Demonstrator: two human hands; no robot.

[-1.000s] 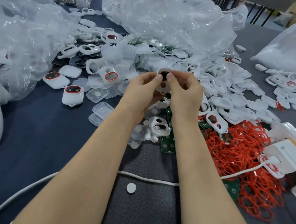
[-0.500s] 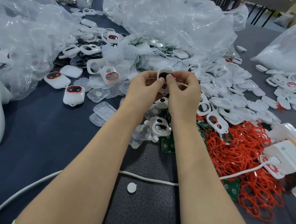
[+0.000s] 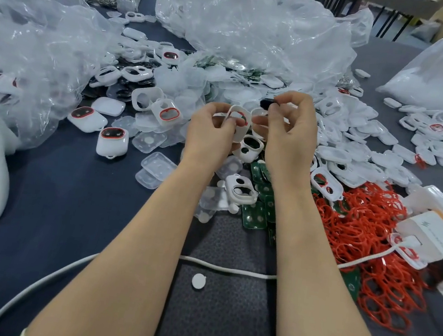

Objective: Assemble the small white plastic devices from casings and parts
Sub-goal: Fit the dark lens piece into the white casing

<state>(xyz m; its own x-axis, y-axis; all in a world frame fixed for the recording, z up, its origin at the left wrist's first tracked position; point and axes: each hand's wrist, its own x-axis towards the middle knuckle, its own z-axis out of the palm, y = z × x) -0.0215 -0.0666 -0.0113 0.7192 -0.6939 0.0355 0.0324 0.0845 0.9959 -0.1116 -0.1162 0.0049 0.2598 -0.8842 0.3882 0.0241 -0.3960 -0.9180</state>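
Now two hands (image 3: 250,132), one casing (image 3: 238,122), one black part (image 3: 266,104)

I see one white casing (image 3: 238,122) held up above the table, tilted, with a big hole in it and a bit of red at the rim. At its 2 o'clock is a small black part (image 3: 266,104), apart from it. Just under it, at 5 o'clock, another white casing (image 3: 249,147) lies on the pile. At 9 o'clock two finished devices (image 3: 112,142) sit on the dark cloth, white with red rings. A heap of red rings (image 3: 370,229) lies at 4 o'clock, with green boards (image 3: 255,213) at 6 o'clock.
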